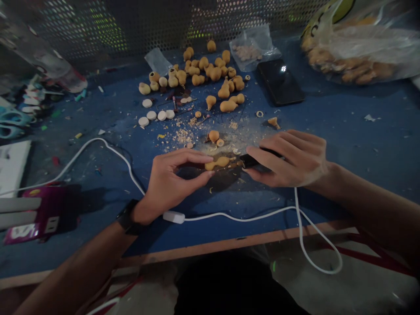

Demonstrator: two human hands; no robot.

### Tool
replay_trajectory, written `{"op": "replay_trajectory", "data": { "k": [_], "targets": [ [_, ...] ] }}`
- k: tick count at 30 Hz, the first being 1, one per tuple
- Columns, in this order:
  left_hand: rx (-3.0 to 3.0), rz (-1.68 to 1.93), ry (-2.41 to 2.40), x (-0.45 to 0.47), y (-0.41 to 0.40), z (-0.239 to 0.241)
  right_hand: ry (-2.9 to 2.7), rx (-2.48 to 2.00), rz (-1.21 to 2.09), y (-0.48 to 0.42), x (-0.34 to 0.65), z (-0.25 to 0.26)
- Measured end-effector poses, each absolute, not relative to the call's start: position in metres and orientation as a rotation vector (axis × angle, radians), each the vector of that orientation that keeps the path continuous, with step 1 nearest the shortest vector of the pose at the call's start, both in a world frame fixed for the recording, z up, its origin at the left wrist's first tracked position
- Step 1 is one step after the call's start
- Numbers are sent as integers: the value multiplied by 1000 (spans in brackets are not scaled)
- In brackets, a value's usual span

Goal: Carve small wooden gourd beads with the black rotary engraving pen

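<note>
Gourd (219,163) held in left fingers (192,156).

The person's left hand (180,175) and right hand (292,159) were both bare, with slim fingers, and the forearms (87,264) were bare as far as they showed. A wide band (130,218), black or close to it, circled the left wrist; its face was hidden. Below the front edge of the bench (210,249) showed plain black clothing (232,284), its cut lost in shadow.
</note>
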State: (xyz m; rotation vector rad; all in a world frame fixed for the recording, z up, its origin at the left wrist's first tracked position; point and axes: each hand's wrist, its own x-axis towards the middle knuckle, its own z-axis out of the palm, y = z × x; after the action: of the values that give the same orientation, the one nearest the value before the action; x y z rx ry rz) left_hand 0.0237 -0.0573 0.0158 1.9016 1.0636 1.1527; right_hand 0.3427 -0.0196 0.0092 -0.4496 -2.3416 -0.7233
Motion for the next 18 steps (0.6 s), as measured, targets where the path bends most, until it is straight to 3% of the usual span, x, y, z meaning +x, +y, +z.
{"op": "replay_trajectory", "data": {
  "k": [18],
  "targets": [
    [1948,1167,1039,22,-57,13,-2324,-471,-701,-20,342,6]
  ]
}}
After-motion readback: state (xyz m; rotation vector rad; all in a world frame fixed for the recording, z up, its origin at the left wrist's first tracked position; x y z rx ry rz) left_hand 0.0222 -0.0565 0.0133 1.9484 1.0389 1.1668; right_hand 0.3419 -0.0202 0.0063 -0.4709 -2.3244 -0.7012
